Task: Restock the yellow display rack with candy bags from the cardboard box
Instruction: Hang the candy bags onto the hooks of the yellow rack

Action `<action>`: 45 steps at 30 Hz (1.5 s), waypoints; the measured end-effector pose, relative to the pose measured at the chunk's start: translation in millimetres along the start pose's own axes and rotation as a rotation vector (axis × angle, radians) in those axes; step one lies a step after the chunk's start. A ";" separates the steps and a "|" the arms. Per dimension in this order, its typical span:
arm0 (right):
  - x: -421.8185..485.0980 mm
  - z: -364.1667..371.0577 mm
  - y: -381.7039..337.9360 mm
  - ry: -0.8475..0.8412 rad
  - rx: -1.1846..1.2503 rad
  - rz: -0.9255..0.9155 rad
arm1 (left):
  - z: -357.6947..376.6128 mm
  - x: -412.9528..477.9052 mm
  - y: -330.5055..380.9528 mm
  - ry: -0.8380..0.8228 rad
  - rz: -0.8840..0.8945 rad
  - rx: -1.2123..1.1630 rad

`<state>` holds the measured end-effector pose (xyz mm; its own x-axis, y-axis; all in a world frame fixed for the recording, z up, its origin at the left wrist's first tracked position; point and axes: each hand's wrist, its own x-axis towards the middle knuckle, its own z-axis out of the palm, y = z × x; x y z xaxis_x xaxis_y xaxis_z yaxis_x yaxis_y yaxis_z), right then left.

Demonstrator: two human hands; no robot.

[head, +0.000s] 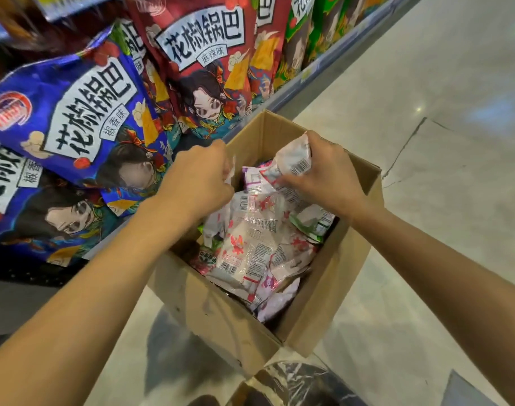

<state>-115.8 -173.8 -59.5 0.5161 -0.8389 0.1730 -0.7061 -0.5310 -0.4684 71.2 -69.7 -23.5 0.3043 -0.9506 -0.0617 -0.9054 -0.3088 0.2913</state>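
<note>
The candy bags [250, 241] lie piled in the cardboard box [238, 326] on the floor [426, 200]. The right grip [323, 174] clutches one white bag [294, 159] at the far side. The left grip [200, 177] pinches only a thin bag edge [232, 171], so that bag may slip or tear. The yellow rack is not in view.

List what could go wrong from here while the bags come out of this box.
1. The right hand grips a white bag by its crumpled end; bags in the loose pile overlap it and may be dragged over the cardboard box rim.
2. The blue snack bags lean out beside the left hand, which pinches a bag edge; a swing could topple them.
3. Clear plastic wrap lies on the floor near the box: likely slippery underfoot.
</note>
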 end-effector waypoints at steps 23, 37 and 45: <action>-18.5 -18.7 16.9 -0.584 0.017 0.068 | 94.9 -7.7 -8.5 -0.309 -0.123 0.139; -3.0 20.9 7.9 -0.379 0.454 0.642 | 79.7 -12.2 -4.0 -0.343 -0.191 0.100; -4.8 17.5 20.6 -0.385 0.616 0.720 | 79.4 -7.2 -11.8 -0.322 -0.229 0.032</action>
<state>-124.4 -178.6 -85.2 0.2653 -0.7813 -0.5649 -0.5944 0.3288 -0.7339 56.2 -61.8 -102.3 0.3956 -0.8170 -0.4195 -0.8351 -0.5101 0.2060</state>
